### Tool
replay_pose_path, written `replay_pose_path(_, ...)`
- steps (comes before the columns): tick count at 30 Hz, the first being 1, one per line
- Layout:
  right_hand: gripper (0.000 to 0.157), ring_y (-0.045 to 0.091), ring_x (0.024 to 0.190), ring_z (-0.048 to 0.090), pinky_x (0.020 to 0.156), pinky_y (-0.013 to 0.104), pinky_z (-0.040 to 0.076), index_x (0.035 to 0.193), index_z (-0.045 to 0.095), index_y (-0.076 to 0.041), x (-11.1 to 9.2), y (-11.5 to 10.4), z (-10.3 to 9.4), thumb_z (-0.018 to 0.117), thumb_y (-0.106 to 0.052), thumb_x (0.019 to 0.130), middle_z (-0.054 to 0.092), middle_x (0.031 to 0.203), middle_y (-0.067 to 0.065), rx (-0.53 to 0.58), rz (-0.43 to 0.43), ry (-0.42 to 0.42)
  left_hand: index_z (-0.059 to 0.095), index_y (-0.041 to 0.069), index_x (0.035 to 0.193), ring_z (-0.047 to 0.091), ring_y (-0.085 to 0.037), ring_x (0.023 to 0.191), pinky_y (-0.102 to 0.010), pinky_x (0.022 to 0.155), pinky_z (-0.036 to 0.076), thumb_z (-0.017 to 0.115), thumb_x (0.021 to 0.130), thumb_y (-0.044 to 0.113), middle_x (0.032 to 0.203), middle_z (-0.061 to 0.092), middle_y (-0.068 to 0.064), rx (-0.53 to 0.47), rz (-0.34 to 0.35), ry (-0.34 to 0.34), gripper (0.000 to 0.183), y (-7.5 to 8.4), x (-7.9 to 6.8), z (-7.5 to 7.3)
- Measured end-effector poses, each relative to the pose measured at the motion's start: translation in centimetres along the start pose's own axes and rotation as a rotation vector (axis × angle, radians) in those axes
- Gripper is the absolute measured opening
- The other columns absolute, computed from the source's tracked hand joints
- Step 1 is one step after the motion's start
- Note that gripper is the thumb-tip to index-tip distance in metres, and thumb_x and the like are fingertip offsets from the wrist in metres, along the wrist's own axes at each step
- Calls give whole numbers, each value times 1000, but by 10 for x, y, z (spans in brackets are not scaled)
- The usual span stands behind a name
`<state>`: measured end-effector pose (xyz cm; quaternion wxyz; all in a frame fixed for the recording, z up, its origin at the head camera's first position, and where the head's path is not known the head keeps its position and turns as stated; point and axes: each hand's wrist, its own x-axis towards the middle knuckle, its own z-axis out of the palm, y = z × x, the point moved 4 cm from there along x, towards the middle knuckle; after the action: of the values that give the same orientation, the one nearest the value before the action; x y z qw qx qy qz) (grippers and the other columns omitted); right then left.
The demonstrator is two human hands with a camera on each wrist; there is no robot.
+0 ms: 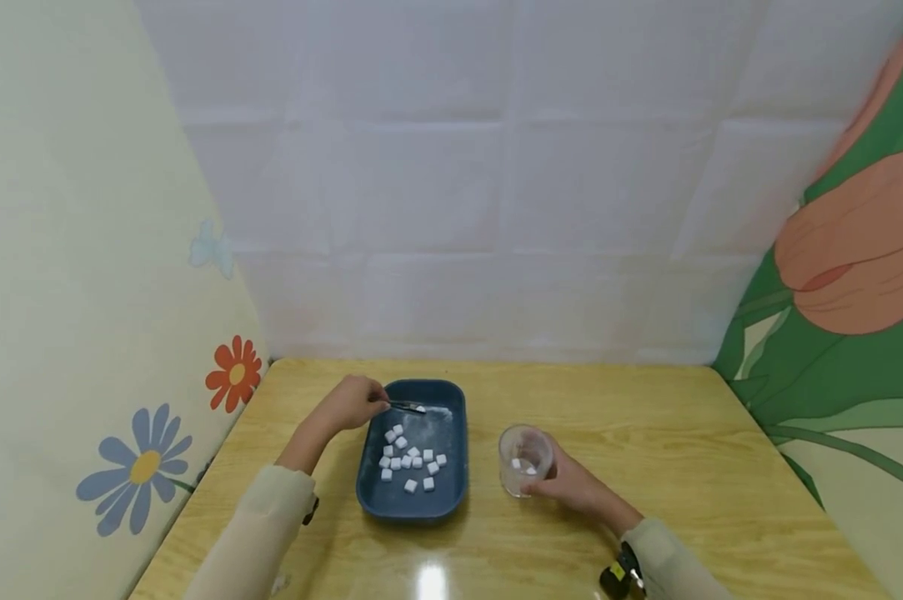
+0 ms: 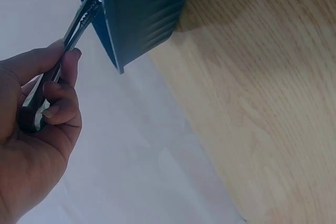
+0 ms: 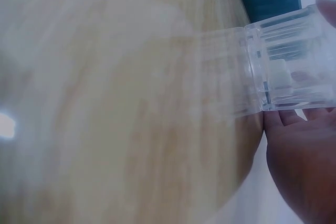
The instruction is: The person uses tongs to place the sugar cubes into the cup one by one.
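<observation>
My left hand (image 1: 355,402) pinches a pair of small tongs (image 2: 81,22) with toothed tips between thumb and fingers. The tongs reach over the far part of a dark blue tray (image 1: 413,504), and a white cube (image 1: 421,409) shows at their tips. Several more white cubes (image 1: 407,462) lie scattered in the middle and near part of the tray. To the right of it, a clear glass (image 3: 291,30) stands upright on the table with white cubes (image 1: 517,463) inside. My right hand (image 1: 571,479) grips this glass around its side.
The wooden table (image 1: 609,400) meets a white wall covering (image 1: 459,292) at the back. Painted walls with flowers (image 1: 145,467) rise at the left and right. Whitish powder (image 1: 439,412) marks the tray's far floor.
</observation>
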<state>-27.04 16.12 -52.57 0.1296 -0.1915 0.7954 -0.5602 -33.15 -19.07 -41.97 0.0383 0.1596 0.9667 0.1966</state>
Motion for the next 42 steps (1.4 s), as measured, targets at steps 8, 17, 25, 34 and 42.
replay_pose_path(8,86,31,124,44,93,25,39,143,25,-15,-3,-3,1,77,-21,76,41,138,15,2,13,-8,70,9,94,62,-13,77,-33,70,51,64,88,20,88,67,0,-1,7,16,14,11,-12,-8)
replay_pose_path(17,87,31,126,41,97,30,37,143,25,-17,-1,-3,1,79,-21,74,40,139,13,12,10,-9,70,10,97,61,-12,76,-33,68,51,63,89,22,89,67,0,-18,-6,26,15,10,-19,-12)
replay_pose_path(25,88,30,126,42,93,22,39,142,26,-18,0,2,2,79,-19,73,41,139,12,34,2,-10,70,13,97,58,-9,72,-30,66,50,64,89,23,88,66,1,-28,-8,43,15,11,-23,-13)
replay_pose_path(34,88,32,126,42,93,22,39,143,25,-15,0,3,0,79,-19,74,40,139,14,33,-12,-14,70,14,97,56,-7,70,-29,65,49,64,89,23,87,66,3,-35,23,72,13,19,-31,-16)
replay_pose_path(42,88,31,124,43,93,25,40,143,25,-15,1,6,0,79,-19,74,41,138,14,24,-8,-4,69,15,99,55,-6,67,-28,64,48,62,90,23,86,65,4,-50,58,87,14,34,-36,-17)
